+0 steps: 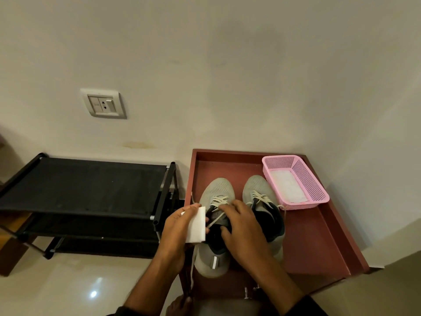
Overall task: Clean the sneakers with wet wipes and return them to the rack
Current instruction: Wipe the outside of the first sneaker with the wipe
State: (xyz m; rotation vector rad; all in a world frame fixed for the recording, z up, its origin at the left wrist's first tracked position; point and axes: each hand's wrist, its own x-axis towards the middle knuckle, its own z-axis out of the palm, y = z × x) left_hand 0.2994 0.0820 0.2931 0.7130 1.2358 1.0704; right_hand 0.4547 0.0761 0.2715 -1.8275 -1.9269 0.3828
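Both bare arms reach forward, side by side. The left hand (pixel 180 222) has its fingers bent, pinching a white wipe (pixel 196 225). The right hand (pixel 242 229) lies palm down on the left sneaker (pixel 215 226), fingers spread and curled into it.

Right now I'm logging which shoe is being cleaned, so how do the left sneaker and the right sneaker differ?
The left sneaker has both hands at it: the right hand grips its collar and the left hand holds a white wipe at its side. The right sneaker stands untouched. The left sneaker sits by the tray's rack-side edge; the right sneaker sits beside the pink basket. Both are grey, white-laced, toes toward the wall.
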